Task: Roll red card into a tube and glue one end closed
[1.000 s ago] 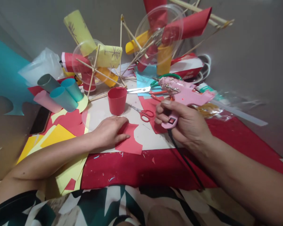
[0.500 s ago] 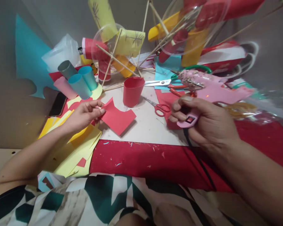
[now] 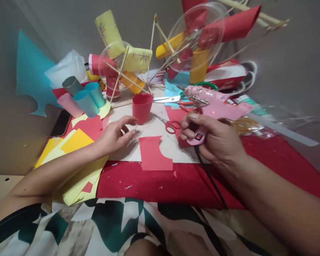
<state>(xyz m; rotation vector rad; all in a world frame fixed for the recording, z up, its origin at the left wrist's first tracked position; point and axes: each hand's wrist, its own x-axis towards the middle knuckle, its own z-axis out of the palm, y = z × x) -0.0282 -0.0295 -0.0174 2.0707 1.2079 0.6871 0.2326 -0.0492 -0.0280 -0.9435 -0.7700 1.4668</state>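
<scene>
Head view. The left hand (image 3: pixel 114 137) is raised near the left part of the white board (image 3: pixel 184 154). Its grip is spread: thumb and fingers are parted and partly curled, with nothing between them. The red paper piece (image 3: pixel 153 156), which has a curved cut-out along its right side, lies flat to the right of this hand and slightly nearer, apart from the thumb tip. Its far part rests on the board; its near edge extends over the red cloth (image 3: pixel 117 185). The red paper cup (image 3: pixel 142 112) stands upright on the board, far and right of the left fingertips and just beside them; whether they make contact cannot be determined.

The right hand (image 3: pixel 216 137) is wrapped around the handle of the pink glue gun (image 3: pixel 216 105). The fingers press the handle against the palm. The gun body sits above the hand, nozzle directed left and far. A small red light shows on the body, and a switch is visible at the lower end of the handle. A black cord (image 3: pixel 210 181) runs from the handle toward the near side. The red paper piece lies left of this grip and nearer, well apart from the nozzle.

Small red-handled scissors (image 3: pixel 165 121) lie between the cup and the right hand. Rolled paper tubes (image 3: pixel 85 103) stand grouped at the far left, beside a phone (image 3: pixel 60 122).
</scene>
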